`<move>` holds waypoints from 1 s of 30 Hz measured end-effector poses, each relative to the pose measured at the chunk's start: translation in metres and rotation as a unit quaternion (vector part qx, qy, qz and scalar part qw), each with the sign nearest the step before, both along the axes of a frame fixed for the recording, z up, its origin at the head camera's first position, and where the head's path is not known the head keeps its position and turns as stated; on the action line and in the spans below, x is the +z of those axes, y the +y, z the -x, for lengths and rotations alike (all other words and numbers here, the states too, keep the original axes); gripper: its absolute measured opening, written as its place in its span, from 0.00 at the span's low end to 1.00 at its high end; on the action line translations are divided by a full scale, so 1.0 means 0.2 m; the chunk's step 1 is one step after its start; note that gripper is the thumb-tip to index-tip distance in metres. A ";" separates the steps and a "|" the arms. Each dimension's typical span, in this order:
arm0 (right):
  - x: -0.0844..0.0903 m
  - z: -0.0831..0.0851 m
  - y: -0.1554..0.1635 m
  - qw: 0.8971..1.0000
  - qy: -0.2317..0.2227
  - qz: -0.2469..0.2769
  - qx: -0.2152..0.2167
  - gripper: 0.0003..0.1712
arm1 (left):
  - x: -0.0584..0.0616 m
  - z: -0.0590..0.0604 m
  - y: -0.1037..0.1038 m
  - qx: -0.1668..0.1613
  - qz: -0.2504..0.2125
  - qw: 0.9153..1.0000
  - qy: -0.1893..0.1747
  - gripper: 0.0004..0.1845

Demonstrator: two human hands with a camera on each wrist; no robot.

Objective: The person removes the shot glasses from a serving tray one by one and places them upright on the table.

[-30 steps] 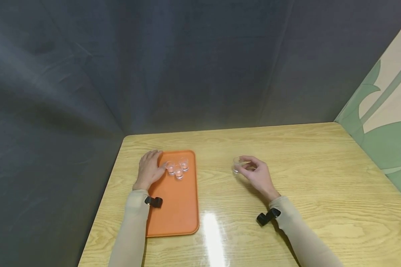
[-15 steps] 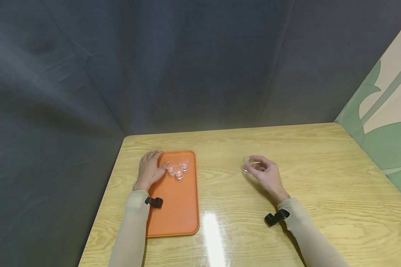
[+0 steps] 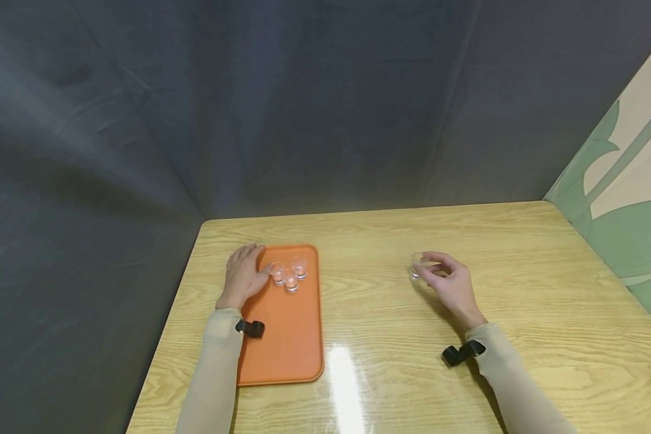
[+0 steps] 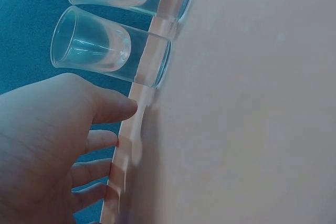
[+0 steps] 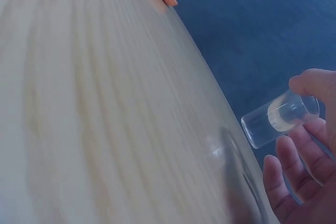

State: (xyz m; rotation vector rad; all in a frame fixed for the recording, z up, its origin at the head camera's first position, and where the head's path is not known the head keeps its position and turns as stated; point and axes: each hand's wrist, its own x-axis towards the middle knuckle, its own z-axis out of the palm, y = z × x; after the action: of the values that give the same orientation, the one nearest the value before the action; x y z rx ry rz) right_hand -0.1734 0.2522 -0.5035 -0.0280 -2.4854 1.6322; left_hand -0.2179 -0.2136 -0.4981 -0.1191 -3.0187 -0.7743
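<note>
My right hand (image 3: 452,289) pinches a small clear shot glass (image 3: 415,265) between thumb and fingertips, over the table right of the tray. The glass is upright, and its thick base is close to the wood in the right wrist view. On the orange tray (image 3: 282,343), three more shot glasses (image 3: 291,281) stand in a tight cluster near the far end. My left hand (image 3: 242,277) rests along the tray's far left edge, fingers loosely extended. In the left wrist view its thumb (image 4: 118,107) touches the rim beside the nearest shot glass (image 4: 94,40).
The wooden table (image 3: 380,386) stretches to the right of the tray. A dark curtain (image 3: 325,108) hangs behind it and on the left. At the right is a wall with a leaf pattern (image 3: 629,229). Each wrist carries a small black camera (image 3: 463,352).
My right hand has moved steadily to the right with the shot glass, farther from the tray. The left hand, the tray and its glasses have stayed in place.
</note>
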 end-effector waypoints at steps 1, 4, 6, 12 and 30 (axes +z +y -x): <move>0.00 0.00 0.01 1.000 0.000 0.001 -0.002 0.27 | 0.00 0.00 0.00 0.000 -0.001 1.000 0.000 0.34; 0.00 0.00 0.03 1.000 -0.001 0.008 -0.016 0.27 | 0.00 0.00 0.00 0.001 -0.003 1.000 -0.001 0.34; 0.00 0.00 0.04 0.999 -0.002 0.013 -0.029 0.27 | 0.00 0.00 0.00 0.001 -0.003 1.000 -0.002 0.34; 0.00 0.00 0.08 0.999 -0.009 0.012 -0.052 0.28 | 0.00 0.00 0.00 0.002 -0.009 1.000 -0.004 0.35; 0.01 0.00 0.24 0.994 -0.032 0.025 -0.106 0.32 | 0.01 0.00 0.01 0.008 -0.007 1.000 -0.007 0.34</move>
State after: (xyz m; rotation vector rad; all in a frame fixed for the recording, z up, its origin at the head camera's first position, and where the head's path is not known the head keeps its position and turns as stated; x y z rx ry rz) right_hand -0.1735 0.2996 -0.5012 -0.3418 -2.3899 1.6281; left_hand -0.2176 -0.2123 -0.4959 -0.0912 -3.0223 -0.7993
